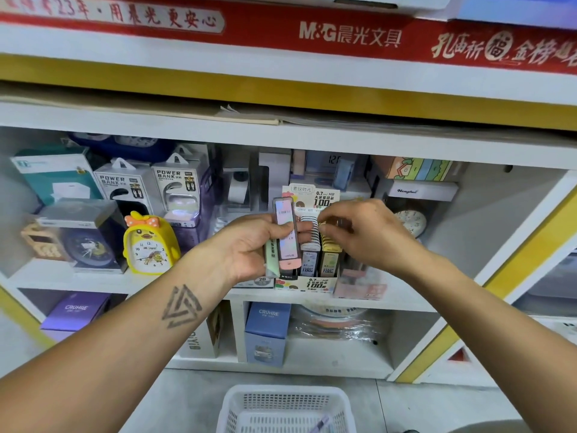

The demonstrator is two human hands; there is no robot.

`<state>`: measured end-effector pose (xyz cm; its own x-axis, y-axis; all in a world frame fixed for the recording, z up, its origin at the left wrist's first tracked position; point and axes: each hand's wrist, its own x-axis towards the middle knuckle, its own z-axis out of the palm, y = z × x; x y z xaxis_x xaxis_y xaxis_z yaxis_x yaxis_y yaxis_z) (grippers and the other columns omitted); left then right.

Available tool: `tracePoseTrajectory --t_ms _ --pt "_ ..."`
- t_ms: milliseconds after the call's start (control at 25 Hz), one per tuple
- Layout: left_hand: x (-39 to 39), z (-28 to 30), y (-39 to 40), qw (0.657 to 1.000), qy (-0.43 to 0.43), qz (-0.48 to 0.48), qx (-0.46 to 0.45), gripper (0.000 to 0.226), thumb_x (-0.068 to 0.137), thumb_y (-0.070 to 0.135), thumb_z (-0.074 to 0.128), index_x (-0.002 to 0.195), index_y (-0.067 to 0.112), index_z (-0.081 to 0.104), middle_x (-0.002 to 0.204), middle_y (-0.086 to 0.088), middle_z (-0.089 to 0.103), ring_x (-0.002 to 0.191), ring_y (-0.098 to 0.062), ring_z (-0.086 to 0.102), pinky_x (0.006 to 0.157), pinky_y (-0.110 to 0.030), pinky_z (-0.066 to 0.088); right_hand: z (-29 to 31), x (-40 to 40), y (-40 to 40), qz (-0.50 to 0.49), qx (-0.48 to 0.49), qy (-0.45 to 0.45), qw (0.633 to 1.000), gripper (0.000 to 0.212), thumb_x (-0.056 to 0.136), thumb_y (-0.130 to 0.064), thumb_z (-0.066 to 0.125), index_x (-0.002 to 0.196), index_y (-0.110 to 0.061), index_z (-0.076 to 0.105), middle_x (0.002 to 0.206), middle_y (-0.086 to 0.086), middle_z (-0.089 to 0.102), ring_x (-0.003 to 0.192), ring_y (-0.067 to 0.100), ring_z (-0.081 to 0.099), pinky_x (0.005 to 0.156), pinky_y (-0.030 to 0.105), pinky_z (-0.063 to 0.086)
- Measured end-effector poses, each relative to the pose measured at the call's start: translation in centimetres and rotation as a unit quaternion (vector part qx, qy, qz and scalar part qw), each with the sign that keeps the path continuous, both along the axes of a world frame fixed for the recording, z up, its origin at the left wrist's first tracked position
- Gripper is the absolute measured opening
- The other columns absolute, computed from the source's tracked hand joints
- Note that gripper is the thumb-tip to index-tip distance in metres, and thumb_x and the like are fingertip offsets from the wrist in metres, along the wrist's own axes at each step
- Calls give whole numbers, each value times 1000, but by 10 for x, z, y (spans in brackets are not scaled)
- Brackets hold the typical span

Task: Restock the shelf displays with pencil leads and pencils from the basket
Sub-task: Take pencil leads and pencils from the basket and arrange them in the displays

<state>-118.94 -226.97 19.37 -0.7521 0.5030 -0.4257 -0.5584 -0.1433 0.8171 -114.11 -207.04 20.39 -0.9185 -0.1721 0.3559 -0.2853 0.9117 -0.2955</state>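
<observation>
Pencil-lead cases (285, 235) stand upright in our left hand (249, 248), a pink-capped one in front and a pale green one just behind it, with our fingers (304, 227) curled round them. We hold them just in front of the lead display box (315, 284), which sits on the white shelf (93, 281) and carries rows of the same cases. Our right hand (368, 232) reaches over the top of those rows, its fingers bent and pinching something small there; the blur keeps us from telling what. A yellow duck clock (150, 245) stands to the left on the same shelf. Below us, on the floor, sits the white basket (281, 407).
</observation>
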Motion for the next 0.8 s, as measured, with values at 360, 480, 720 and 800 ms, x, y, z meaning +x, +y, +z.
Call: tracePoseTrajectory --t_ms 360,480,720,800 --pt "-4 9 -11 995 30 54 82 32 100 4 47 126 9 63 118 -9 71 109 -30 67 83 -51 55 11 -14 -44 -65 -287 -143 945 29 85 -37 78 96 -19 59 74 2 72 61 10 67 59 28 50" --pt "-5 12 -14 991 29 50 124 28 102 7 44 121 7 64 119 -10 71 111 -33 66 94 -60 49 9 -11 -54 4 -411 -213 886 25 87 -10 77 102 -10 58 78 10 76 66 19 73 57 24 55" --pt "-12 5 -28 998 -22 51 -23 18 104 7 42 112 -1 56 103 -26 71 79 -29 74 65 -41 62 14 -17 -40 -74 -360 -80 927 27 96 -6 59 91 -27 75 80 -7 72 69 15 59 64 29 47" --pt "-15 1 -36 994 -25 60 -90 15 103 6 40 95 3 53 81 -17 68 44 -16 60 37 -21 47 15 -19 -31 -71 -310 -48 947 24 97 -12 58 96 -28 76 95 -15 70 84 9 63 71 22 46"
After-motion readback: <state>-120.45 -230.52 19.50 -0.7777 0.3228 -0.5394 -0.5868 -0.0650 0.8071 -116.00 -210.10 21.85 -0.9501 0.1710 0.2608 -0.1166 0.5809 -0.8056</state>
